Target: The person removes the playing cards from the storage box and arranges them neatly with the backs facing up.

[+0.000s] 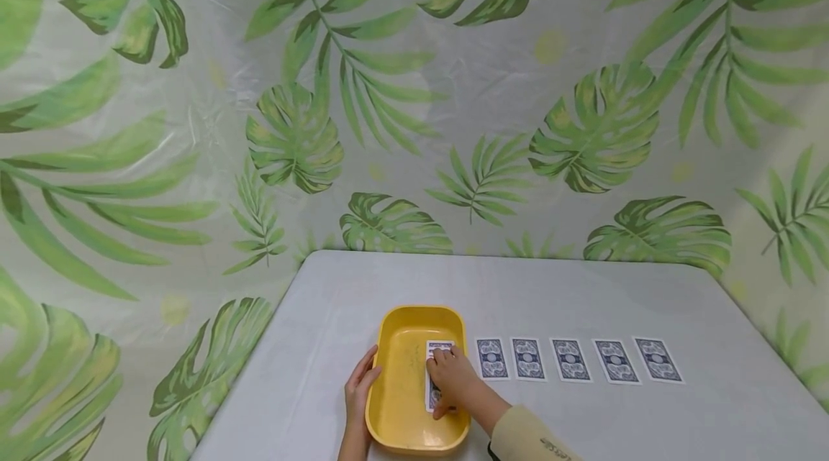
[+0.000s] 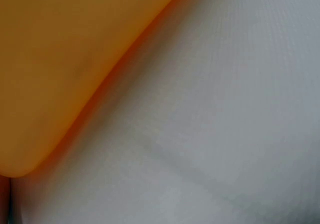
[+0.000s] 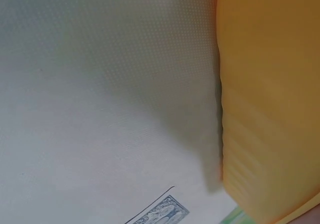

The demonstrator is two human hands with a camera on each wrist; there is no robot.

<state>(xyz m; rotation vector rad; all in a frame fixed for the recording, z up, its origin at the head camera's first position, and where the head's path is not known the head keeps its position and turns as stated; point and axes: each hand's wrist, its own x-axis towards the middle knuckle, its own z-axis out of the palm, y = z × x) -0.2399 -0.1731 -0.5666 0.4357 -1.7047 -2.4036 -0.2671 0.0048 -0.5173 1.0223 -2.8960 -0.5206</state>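
A yellow plastic tray (image 1: 395, 432) stands on the white-covered table. At its left side my left hand (image 1: 356, 390) holds the wall, with the thumb at the rim and the fingers along the outside. Inside the tray, towards its right wall, playing cards (image 1: 432, 398) lie with blue patterned backs up; how many is hidden by my hand. My right hand (image 1: 453, 378) reaches over the right rim and grips a card there, fingers bent near the upper end and thumb lower down. The left wrist view shows the tray's outer wall (image 2: 55, 58), and neither wrist view shows the fingers.
To the right of the tray, several face-down playing cards (image 1: 571, 360) lie spaced in a row. One card (image 3: 162, 214) shows at the bottom of the right wrist view, where a yellow surface (image 3: 270, 93) fills the right side. A leaf-patterned sheet (image 1: 486, 87) hangs behind the table.
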